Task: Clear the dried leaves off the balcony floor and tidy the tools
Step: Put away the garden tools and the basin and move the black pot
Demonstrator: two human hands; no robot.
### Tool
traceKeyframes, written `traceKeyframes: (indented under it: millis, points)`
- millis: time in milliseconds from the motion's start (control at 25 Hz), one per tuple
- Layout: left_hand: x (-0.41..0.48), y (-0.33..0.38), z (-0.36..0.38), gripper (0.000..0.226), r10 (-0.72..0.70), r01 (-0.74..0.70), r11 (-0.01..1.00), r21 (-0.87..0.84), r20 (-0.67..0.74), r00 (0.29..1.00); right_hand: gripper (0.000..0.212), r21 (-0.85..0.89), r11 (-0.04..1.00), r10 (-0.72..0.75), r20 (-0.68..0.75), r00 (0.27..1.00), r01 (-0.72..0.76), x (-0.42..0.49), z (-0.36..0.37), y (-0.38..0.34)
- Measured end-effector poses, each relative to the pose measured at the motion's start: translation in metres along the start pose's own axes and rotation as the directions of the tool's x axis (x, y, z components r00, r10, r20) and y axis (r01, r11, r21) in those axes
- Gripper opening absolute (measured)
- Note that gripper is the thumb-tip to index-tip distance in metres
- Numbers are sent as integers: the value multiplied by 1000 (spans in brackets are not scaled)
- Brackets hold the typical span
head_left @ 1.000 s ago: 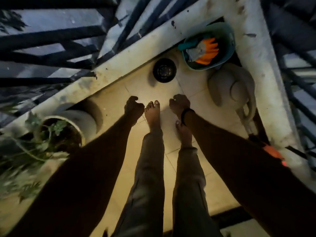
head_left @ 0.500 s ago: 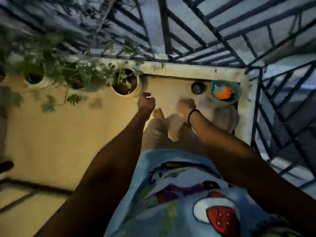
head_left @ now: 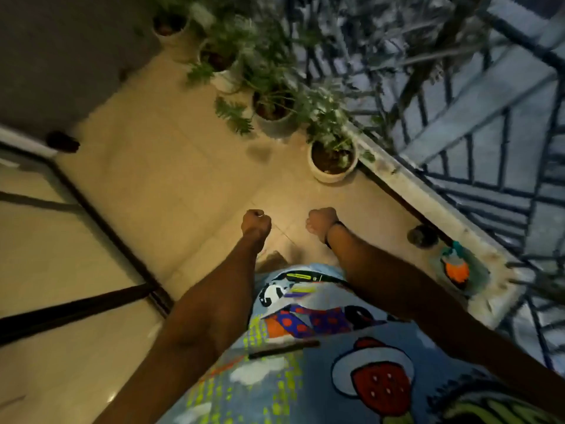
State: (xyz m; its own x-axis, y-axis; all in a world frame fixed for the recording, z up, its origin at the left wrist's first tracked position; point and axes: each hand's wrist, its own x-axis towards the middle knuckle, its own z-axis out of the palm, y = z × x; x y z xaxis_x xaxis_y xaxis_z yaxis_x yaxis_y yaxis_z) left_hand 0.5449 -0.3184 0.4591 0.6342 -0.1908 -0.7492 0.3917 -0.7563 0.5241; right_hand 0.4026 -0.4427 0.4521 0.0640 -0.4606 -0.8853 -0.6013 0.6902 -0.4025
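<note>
Fists: your left hand [head_left: 256, 223] and right hand [head_left: 321, 221], fingers curled closed, nothing held, above balcony floor [head_left: 171, 179]

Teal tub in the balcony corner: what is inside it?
Something orange, likely a glove, and a teal handle show inside the teal tub. Whatever lies under them is covered, and the picture is blurred.

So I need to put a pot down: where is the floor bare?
Bare tiles lie open between the door track and the row of potted plants. Crowded along the ledge: white pot, small dark pot, teal basin.
</note>
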Motion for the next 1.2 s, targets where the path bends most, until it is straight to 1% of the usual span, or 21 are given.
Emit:
traceKeyframes:
  millis: [40, 80, 120, 240, 280, 360, 440, 520, 600, 720, 760, 800, 840, 920, 1000, 1040, 1120, 1200]
  points:
    - [-3, 12, -31, 5, -44, 43, 999, -23, -16, 999, 2, -49, 999, -23, 10, 1000, 23, -7, 25, -10]
    - [-1, 21, -61, 9, -64, 57, 996, -73, -103, 993, 4, -141, 989, -41, 84, 996, 53, -10, 57, -26]
    - [7, 28, -90, 14, -75, 61, 992, -110, -127, 989, 5, -215, 972, -64, 158, 985, 97, -22, 87, -43]
    - [41, 39, -157, 12, -112, 70, 958, -279, -139, 984, 12, -226, 963, -108, 181, 977, 148, -51, 163, -97]
    - [58, 39, -174, 19, -131, 83, 943, -323, -130, 983, 12, -274, 945, -130, 186, 974, 178, -61, 185, -117]
    - [76, 45, -214, 31, -175, 98, 915, -392, -165, 971, 13, -323, 918, -159, 229, 960, 229, -73, 240, -150]
    - [103, 50, -251, 30, -198, 90, 888, -451, -197, 960, 15, -376, 893, -155, 260, 953, 248, -70, 294, -177]
    - [134, 54, -288, 29, -229, 105, 865, -491, -199, 953, 16, -440, 855, -139, 318, 938, 275, -66, 351, -204]
    - [167, 66, -335, 29, -297, 119, 814, -568, -231, 927, 16, -480, 823, -135, 354, 926, 303, -62, 414, -240]
    - [211, 88, -403, 19, -337, 113, 758, -643, -237, 911, 13, -534, 771, -128, 404, 906, 348, -68, 504, -290]
    - [231, 97, -429, 19, -368, 103, 706, -701, -239, 898, 12, -562, 743, -115, 428, 896, 364, -74, 537, -310]
    - [249, 101, -451, 24, -387, 61, 645, -762, -256, 886, 11, -584, 721, -102, 442, 891, 372, -76, 567, -325]
    - [268, 103, -472, 32, -437, 52, 603, -796, -275, 856, 10, -615, 693, -91, 444, 892, 376, -79, 594, -338]
    - [293, 109, -516, 38, -504, 98, 609, -787, -289, 814, 11, -674, 630, -71, 444, 893, 385, -83, 648, -357]
    - [325, 112, -564, 35, -524, 100, 576, -812, -272, 807, 14, -709, 591, -44, 448, 893, 385, -86, 709, -379]
    - [344, 111, -584, 33, -521, 101, 574, -813, -266, 811, 15, -706, 597, -34, 454, 891, 382, -82, 739, -388]
    - [383, 107, -629, 33, -515, 153, 600, -785, -232, 825, 16, -699, 621, -19, 439, 898, 355, -75, 800, -407]
    - [422, 108, -674, 22, -544, 208, 617, -759, -221, 809, 13, -678, 661, -31, 404, 914, 322, -76, 855, -429]
